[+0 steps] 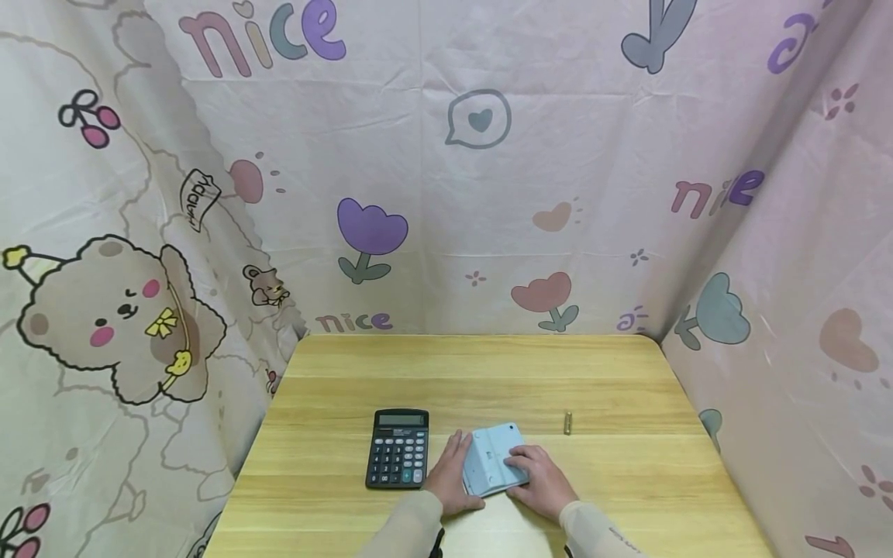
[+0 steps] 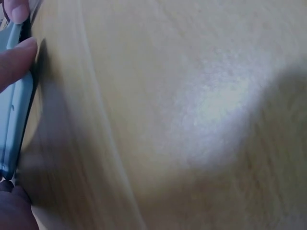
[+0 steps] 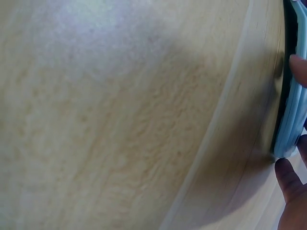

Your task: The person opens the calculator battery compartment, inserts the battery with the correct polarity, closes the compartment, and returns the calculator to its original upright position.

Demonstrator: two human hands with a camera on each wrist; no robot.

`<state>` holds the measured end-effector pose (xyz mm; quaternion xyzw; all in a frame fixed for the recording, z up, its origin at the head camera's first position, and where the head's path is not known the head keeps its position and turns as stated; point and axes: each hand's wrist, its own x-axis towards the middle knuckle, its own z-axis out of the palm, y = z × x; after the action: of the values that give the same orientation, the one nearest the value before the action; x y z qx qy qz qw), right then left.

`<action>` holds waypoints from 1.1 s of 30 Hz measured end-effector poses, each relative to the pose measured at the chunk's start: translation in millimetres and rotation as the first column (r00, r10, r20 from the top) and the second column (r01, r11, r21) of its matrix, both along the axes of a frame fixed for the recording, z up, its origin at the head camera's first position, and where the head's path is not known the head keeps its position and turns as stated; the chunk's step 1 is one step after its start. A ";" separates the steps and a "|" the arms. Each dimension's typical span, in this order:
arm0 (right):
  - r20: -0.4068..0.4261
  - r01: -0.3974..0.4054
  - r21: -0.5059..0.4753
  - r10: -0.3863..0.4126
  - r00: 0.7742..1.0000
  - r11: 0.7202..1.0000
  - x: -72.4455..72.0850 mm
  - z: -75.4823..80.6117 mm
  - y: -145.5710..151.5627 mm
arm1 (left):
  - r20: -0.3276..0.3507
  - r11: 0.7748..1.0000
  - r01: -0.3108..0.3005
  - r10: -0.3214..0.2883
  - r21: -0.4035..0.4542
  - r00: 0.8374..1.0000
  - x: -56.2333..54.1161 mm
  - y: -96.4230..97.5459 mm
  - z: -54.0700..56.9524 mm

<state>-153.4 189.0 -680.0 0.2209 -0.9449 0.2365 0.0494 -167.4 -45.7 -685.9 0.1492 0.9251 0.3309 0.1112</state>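
Observation:
A light blue calculator [image 1: 488,461] lies back side up on the table between my two hands, slightly turned. My left hand [image 1: 448,482] holds its left side, fingers along the edge and thumb near the lower corner. On the opposite side, my right hand [image 1: 543,482] grips it with fingers over the back and thumb at the lower edge. The left wrist view shows the calculator's blue rim [image 2: 20,108] between fingers and thumb. In the right wrist view, fingertips meet the dark-bordered side [image 3: 290,120]. Its face is hidden underneath.
A black desk calculator [image 1: 398,449] lies face up just left of my left hand. To the right, a small gold-coloured battery [image 1: 568,423] lies on the wooden table [image 1: 642,480]. Printed curtains [image 1: 446,232] hang behind the table and along both sides.

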 end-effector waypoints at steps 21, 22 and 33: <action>-0.027 0.020 -0.071 -0.022 0.999 0.997 -1.8 7.7 -21.5 | -0.061 1.000 0.005 -0.003 0.028 0.998 2.7 -1.3 3.9; -0.018 0.022 -0.070 -0.023 1.000 0.997 -2.1 8.3 -23.2 | -0.059 1.000 0.007 -0.005 0.028 0.998 2.5 -1.3 4.0; 0.039 -0.004 0.013 0.004 0.999 1.000 -2.5 18.2 -32.1 | -0.095 0.997 0.037 -0.043 -0.062 0.995 2.6 -2.6 1.5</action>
<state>-156.0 157.0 -661.8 0.2184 -0.9467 0.2349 0.0291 -164.8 -48.3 -684.4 0.1799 0.9358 0.2930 0.0773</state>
